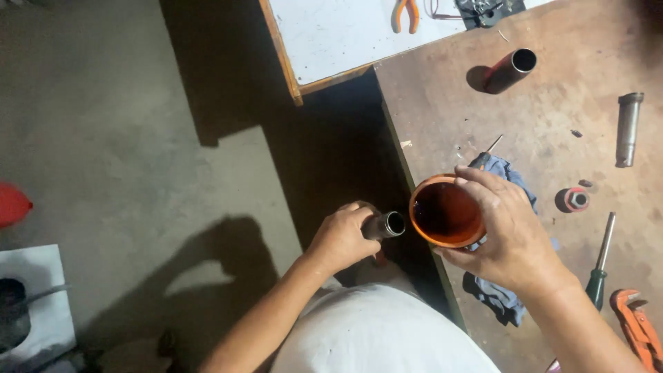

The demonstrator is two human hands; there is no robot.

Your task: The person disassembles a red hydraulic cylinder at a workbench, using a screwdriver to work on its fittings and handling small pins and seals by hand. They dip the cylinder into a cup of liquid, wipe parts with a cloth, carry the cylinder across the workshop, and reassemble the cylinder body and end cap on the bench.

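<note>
**Fingers clamp funnel and tube at table edge**

Fingers (483,200) of the right hand (514,238) grip an orange funnel (445,220) over the brown table (552,103) edge; it looks light, rigid and slick, best held by the rim. Left hand (342,238) wraps a stiff, heavy-looking metal tube (388,224) just beside it.

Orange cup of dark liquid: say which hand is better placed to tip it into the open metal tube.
Right. The right hand already grips the orange cup, its rim beside the metal tube's open mouth. The left hand is wrapped around that tube, probably steadying it.
</note>
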